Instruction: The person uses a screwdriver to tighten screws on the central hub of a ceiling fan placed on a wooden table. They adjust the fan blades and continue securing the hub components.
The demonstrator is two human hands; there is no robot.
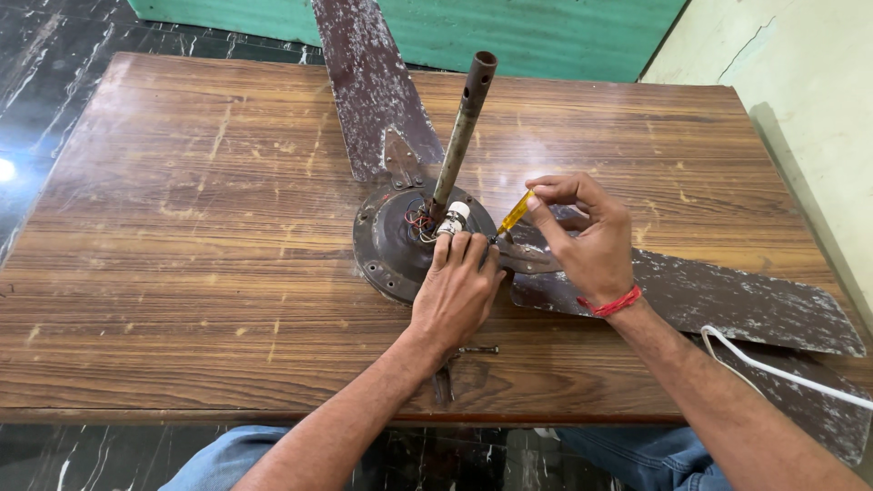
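Wooden table (182, 227), fan motor (400, 236) holding wires (420, 223), right hand (587, 241) gripping screwdriver (515, 215)

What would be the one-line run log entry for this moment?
left hand: on fan motor | right hand: holds yellow screwdriver, tip at motor | loose screw: on table

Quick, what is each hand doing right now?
Left hand: fingers resting on the fan motor, by the white capacitor; not gripping anything.
Right hand: closed on a yellow screwdriver.

The left hand (456, 295) covers part of the fan motor (397, 238). The screwdriver (512, 216) tip is hidden. The upper fan blade (368, 77) is cut off by the top edge.
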